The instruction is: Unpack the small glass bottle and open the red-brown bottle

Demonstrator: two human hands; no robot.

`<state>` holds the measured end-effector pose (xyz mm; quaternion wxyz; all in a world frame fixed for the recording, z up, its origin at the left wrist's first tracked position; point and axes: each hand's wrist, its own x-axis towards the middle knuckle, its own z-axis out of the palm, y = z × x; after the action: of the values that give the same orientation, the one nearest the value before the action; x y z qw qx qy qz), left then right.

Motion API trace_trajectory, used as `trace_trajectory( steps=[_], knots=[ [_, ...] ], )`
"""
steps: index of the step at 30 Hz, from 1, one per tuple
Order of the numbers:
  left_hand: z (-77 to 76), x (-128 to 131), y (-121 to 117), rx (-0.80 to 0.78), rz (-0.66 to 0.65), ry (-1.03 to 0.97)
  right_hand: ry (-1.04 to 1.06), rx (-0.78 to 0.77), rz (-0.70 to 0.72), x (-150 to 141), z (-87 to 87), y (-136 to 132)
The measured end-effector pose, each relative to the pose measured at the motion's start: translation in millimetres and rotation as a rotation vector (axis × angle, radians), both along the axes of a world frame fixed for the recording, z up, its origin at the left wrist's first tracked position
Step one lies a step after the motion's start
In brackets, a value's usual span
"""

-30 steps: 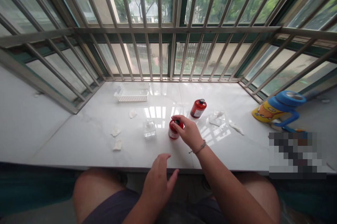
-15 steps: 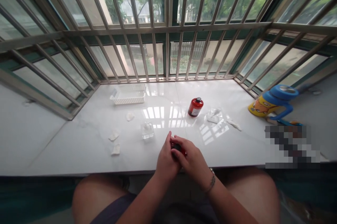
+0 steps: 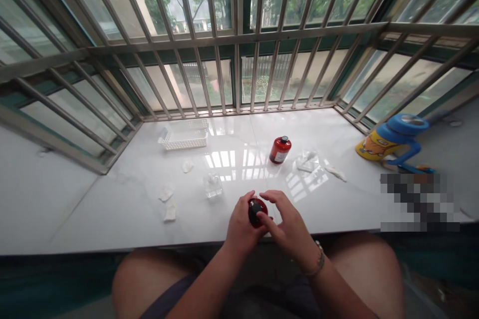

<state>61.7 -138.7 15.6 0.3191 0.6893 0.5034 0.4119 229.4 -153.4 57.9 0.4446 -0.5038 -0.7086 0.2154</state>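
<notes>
Red bottle (image 3: 257,211): near sill (image 3: 112,209) front edge, gripped by left hand (image 3: 241,226); right hand (image 3: 286,221) fingers pinching its black cap (image 3: 256,205).

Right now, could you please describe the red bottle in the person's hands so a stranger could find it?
On the white sill, look at its near edge. There the left hand grips a small red bottle, right hand at its black cap. The other red bottle stands alone farther back.

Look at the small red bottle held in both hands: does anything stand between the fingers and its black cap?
Nothing visible does. The left hand grips the red bottle; the right hand has its fingers at the black cap.
</notes>
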Motion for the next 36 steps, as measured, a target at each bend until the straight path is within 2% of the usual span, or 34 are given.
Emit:
trace_trajectory(
  steps=[6,12,17,19,23,25,29,36],
  knots=[
    [-4.9,0.7,1.4,0.043,0.005,-0.022,-0.009,-0.076,-0.029,-15.3,10.7,-2.5],
    [-4.9,-0.6,2.6,0.041,-0.016,-0.02,-0.089,-0.087,0.196,2.0,25.7,3.1],
    [-4.5,-2.0,4.1,0.037,-0.043,-0.039,-0.189,-0.064,0.31,0.9,40.1,6.8],
    [-4.0,-1.6,3.9,0.036,-0.037,-0.031,-0.246,-0.069,0.285,-4.0,43.1,6.7],
    [-2.7,0.0,3.1,0.046,-0.012,-0.012,-0.465,-0.072,0.091,-14.5,40.7,7.0],
    [-2.4,0.6,3.0,0.053,-0.01,-0.022,-0.578,-0.072,0.057,-17.5,37.6,8.7],
    [-1.8,1.3,3.0,0.046,-0.009,-0.043,-0.663,-0.012,0.168,-16.6,38.6,15.5],
    [1.0,0.8,1.3,-0.012,-0.035,-0.073,-0.648,-0.029,0.448,-2.7,62.2,25.0]
  ],
)
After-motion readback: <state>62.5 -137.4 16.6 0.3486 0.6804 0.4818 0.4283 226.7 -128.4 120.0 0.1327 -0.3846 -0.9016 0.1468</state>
